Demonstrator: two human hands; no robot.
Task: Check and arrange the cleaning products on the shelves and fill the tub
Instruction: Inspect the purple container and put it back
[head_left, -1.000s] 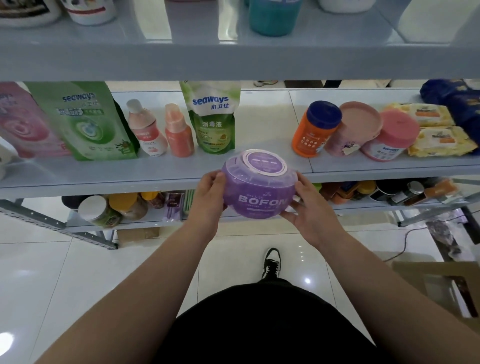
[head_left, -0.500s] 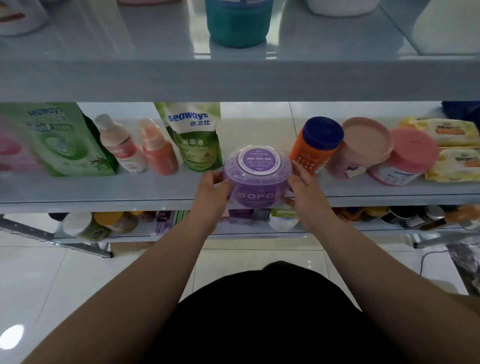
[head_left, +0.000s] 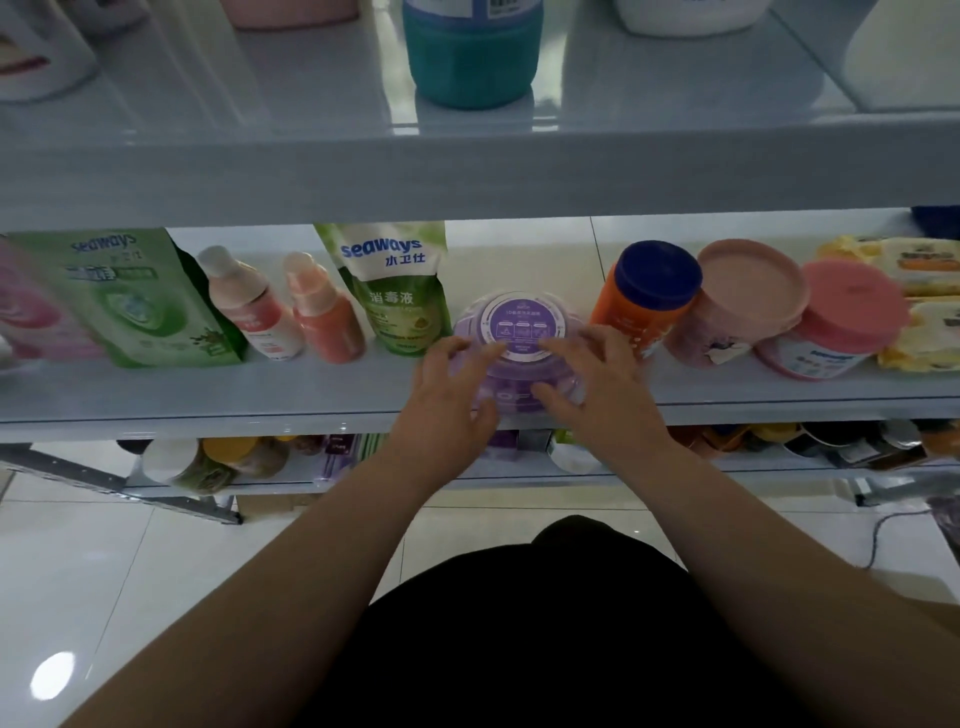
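Now the purple tub (head_left: 519, 319) sits on the middle shelf (head_left: 311, 400), right under both palms. The left hand (head_left: 447, 405) and right hand (head_left: 597, 395) are spread loose, grasping nothing; perhaps the fingertips touch it, but blur hides this. I judge this the placing step; next both hands must draw back without nudging it.

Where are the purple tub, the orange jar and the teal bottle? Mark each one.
purple tub (head_left: 522, 318), head view, on the round label of its lid.
orange jar (head_left: 655, 278), head view, on its blue lid.
teal bottle (head_left: 470, 57), head view, on the front of its body.
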